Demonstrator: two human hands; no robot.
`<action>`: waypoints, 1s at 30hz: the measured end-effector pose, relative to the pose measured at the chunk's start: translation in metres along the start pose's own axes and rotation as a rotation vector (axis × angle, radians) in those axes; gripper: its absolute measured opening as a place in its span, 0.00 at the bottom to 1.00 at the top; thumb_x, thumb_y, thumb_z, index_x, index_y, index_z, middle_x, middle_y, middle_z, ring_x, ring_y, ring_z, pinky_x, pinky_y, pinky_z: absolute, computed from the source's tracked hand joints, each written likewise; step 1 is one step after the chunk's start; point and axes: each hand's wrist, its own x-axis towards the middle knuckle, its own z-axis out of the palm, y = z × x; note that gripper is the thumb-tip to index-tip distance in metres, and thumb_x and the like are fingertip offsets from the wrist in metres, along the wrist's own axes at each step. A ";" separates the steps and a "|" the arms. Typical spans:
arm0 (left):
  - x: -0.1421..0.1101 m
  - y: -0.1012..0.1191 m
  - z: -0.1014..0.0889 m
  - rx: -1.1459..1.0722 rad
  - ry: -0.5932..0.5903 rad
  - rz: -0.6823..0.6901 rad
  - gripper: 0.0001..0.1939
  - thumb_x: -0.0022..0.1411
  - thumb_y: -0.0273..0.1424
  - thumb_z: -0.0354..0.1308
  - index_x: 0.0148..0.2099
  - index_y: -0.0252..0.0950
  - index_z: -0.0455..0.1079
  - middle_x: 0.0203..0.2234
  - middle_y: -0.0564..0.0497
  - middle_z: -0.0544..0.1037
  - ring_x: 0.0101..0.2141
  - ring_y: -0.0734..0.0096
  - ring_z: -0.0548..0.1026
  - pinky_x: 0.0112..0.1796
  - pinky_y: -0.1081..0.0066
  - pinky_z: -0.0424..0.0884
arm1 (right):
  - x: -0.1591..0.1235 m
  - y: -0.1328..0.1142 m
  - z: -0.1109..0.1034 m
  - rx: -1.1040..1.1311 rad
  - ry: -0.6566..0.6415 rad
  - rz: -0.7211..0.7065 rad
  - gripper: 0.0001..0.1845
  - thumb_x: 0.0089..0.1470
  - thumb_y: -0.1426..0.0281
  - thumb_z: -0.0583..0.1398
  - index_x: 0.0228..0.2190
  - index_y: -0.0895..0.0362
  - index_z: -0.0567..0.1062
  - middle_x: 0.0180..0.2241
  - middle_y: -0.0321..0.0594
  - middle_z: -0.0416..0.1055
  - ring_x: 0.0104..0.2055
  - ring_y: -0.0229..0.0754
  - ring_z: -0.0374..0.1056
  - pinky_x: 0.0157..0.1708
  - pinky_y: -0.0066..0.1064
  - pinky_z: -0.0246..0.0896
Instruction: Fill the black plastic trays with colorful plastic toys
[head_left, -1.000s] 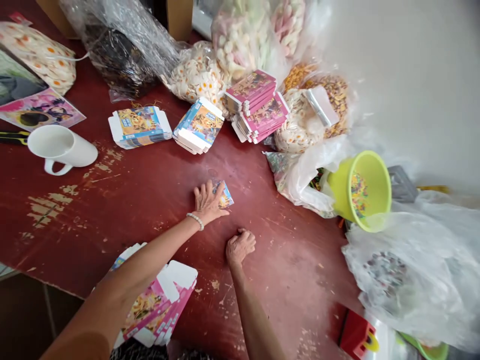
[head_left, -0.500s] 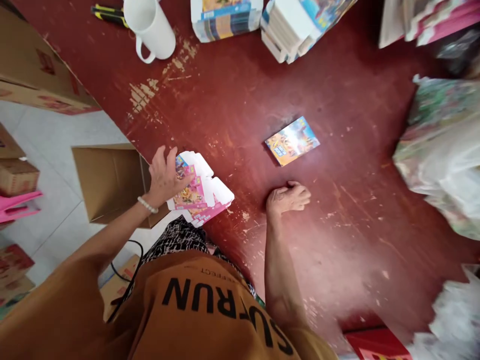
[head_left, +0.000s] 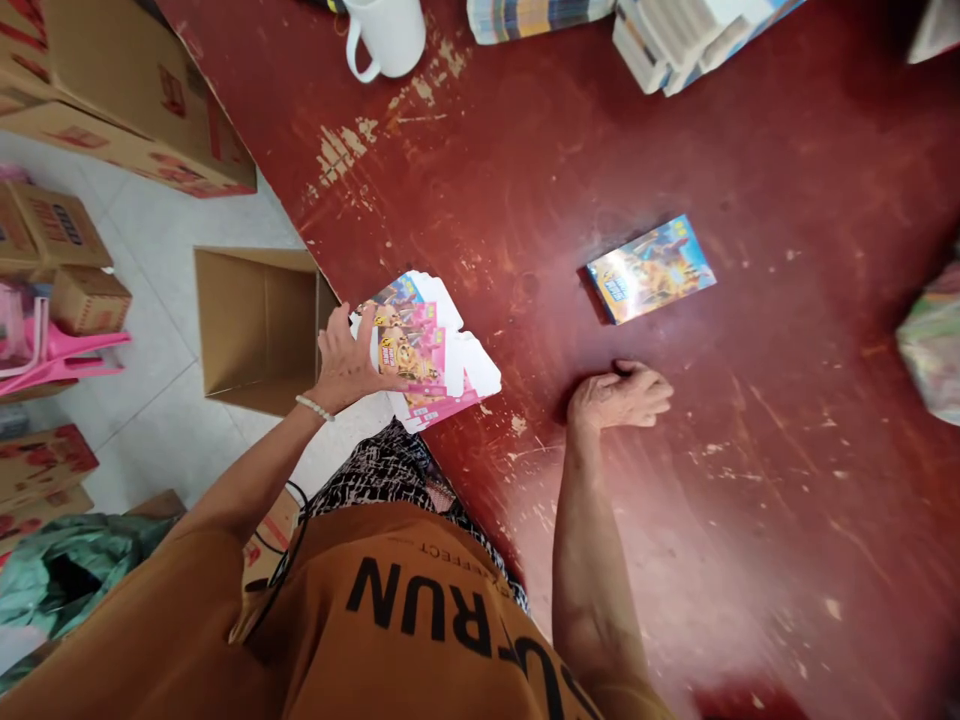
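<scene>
My left hand [head_left: 349,360] is at the table's left edge, over a loose stack of flat printed cartons [head_left: 420,355]. Its fingers are apart at the stack's left side, and the thumb lies across a pink carton. The cartons are pink or blue with white flaps, and my hand hides part of them. My right hand [head_left: 621,396] rests on the table with fingers curled in, nothing visible in it. A blue-and-yellow printed carton [head_left: 651,270] lies just beyond it, not touched.
The red table [head_left: 517,210] has worn patches. At its far side are a white mug [head_left: 390,35] and stacked cartons [head_left: 675,45]. An open cardboard box [head_left: 247,330] stands on the floor at left, near more boxes [head_left: 120,100] and a pink plastic stool [head_left: 60,345].
The view has shifted, so the table things sit further right and higher. My left hand has slid slightly left over the stack, showing more of the pink carton. My right hand stays resting.
</scene>
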 end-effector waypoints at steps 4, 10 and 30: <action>0.006 0.005 -0.002 0.107 -0.055 0.303 0.76 0.39 0.71 0.72 0.79 0.34 0.51 0.76 0.21 0.44 0.74 0.16 0.39 0.66 0.26 0.32 | 0.000 -0.002 0.000 0.004 0.012 0.008 0.13 0.48 0.74 0.54 0.35 0.51 0.74 0.49 0.52 0.68 0.53 0.64 0.64 0.50 0.59 0.55; 0.014 0.007 0.007 0.102 -0.051 0.427 0.75 0.42 0.78 0.60 0.78 0.33 0.53 0.70 0.21 0.60 0.72 0.17 0.48 0.65 0.27 0.29 | 0.000 -0.002 -0.001 0.021 -0.024 0.015 0.13 0.49 0.76 0.53 0.35 0.52 0.73 0.51 0.51 0.68 0.57 0.63 0.63 0.54 0.59 0.54; 0.033 -0.016 -0.017 -0.058 0.233 0.030 0.51 0.63 0.60 0.62 0.77 0.38 0.53 0.66 0.36 0.68 0.66 0.37 0.63 0.65 0.43 0.58 | -0.020 0.051 -0.012 0.260 0.218 -0.582 0.18 0.64 0.66 0.59 0.54 0.47 0.74 0.63 0.53 0.71 0.65 0.61 0.67 0.60 0.61 0.61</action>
